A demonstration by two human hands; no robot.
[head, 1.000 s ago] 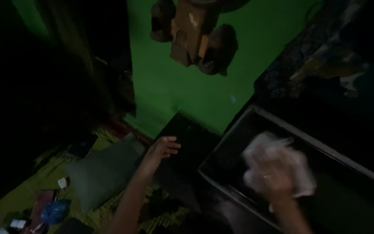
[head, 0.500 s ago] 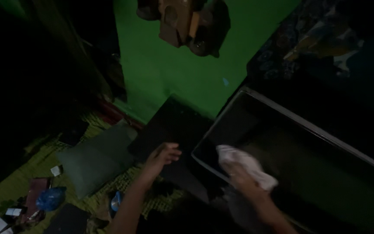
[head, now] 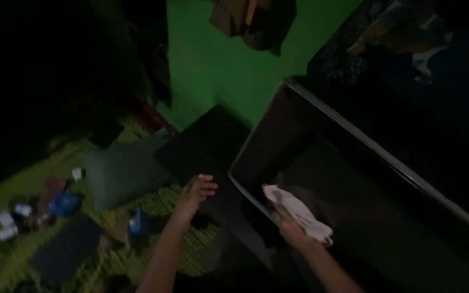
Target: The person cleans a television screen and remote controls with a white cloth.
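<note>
White cloth, soft and light, sits bunched in the right hand, fingers closed on it, near the dark tray's corner edge, while the left hand hovers open, empty.

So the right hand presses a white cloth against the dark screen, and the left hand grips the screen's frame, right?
Not quite. In the head view the left hand hangs open, apart from the frame, holding nothing. The right hand does press the white cloth on the dark screen.

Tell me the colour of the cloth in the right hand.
White cloth, clearest in the head view.
</note>
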